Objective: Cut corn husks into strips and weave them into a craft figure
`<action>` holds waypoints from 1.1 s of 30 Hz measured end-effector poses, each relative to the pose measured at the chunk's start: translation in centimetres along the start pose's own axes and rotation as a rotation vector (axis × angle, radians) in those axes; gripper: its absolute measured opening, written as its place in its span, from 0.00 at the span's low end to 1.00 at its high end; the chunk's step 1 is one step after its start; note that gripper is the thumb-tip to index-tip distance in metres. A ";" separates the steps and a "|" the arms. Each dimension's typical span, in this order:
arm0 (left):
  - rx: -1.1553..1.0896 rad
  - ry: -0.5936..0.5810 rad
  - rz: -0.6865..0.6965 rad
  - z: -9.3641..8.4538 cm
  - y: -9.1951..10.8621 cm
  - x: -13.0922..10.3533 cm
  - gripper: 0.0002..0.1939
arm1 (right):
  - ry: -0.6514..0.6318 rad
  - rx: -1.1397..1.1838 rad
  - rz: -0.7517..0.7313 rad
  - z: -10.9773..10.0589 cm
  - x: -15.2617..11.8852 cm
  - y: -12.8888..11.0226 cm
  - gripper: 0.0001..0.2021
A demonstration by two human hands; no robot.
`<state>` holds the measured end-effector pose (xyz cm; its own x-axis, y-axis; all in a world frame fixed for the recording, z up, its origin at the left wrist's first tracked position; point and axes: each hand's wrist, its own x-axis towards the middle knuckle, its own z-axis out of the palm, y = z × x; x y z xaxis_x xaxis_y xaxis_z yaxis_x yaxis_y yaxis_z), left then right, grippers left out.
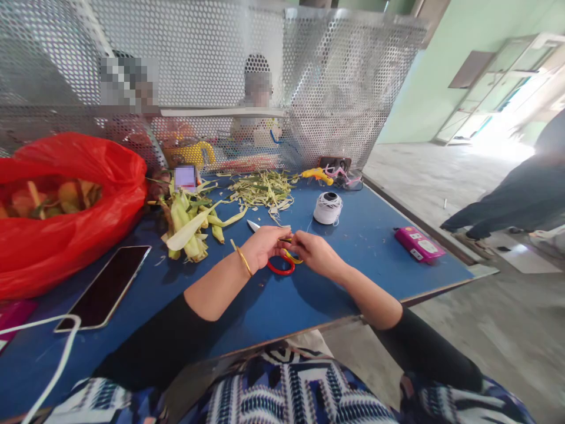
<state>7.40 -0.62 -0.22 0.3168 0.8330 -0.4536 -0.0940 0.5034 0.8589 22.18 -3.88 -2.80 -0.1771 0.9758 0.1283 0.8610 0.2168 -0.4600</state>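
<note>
A: While both hands meet above the counter (353, 277), what is in the fingers?

B: Left hand (265, 244): fingers curled, palm partly up. Right hand (315, 250): fingers bent in, tips beside the left's. Any small piece between them is hidden; grip cannot be told.

A: Position of the scissors (281, 272)?

B: On the counter below the hands, partly covered; red and yellow handles near, blade tip pointing far left. Thread spool (328, 213) far right of the hands; husks (188, 227) left; shredded strips (265, 188) far side.

A: Risks?

B: Judged likeliest: a wrist or finger knocks the scissors, because they lie directly underneath. The blade could nick the left hand if it drops that way. Also, the spool's loose thread could snag on a passing hand, tipping or rolling the spool.
</note>
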 end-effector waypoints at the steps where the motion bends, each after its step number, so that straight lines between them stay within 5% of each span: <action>1: -0.019 0.022 0.007 0.1 -0.1 0.1 0.10 | -0.013 -0.109 -0.026 -0.5 0.3 0.2 0.06; 5: -0.094 0.117 0.060 0.0 -0.3 -0.3 0.09 | 0.071 -0.545 -0.077 -2.5 3.1 1.8 0.15; 6: -0.108 0.128 0.065 -0.1 -0.4 -0.4 0.09 | 0.026 -0.746 -0.168 -2.7 3.9 2.2 0.16; 9: -0.109 0.123 0.052 -0.6 -0.5 -0.8 0.09 | -0.048 -0.839 -0.254 -2.1 5.7 3.1 0.14; 17: -0.106 0.092 0.028 -1.4 -0.7 -0.6 0.09 | -0.025 -0.848 -0.232 -1.2 6.8 4.3 0.17; 26: -0.136 0.065 0.002 -1.6 -0.8 -0.5 0.09 | 0.113 -0.695 -0.188 -0.2 3.9 3.4 0.13; 30: -0.174 -0.019 -0.049 -1.6 -1.1 -0.1 0.12 | 0.143 -0.633 -0.285 0.4 1.3 2.2 0.11; 33: -0.228 -0.121 -0.128 -1.7 -1.4 0.2 0.14 | 0.222 -0.519 -0.576 1.0 -0.5 1.0 0.13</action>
<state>6.00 -0.75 -1.88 0.4487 0.7329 -0.5114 -0.2519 0.6527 0.7145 22.67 -4.09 -4.19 -0.6085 0.6748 0.4175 0.7848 0.5894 0.1913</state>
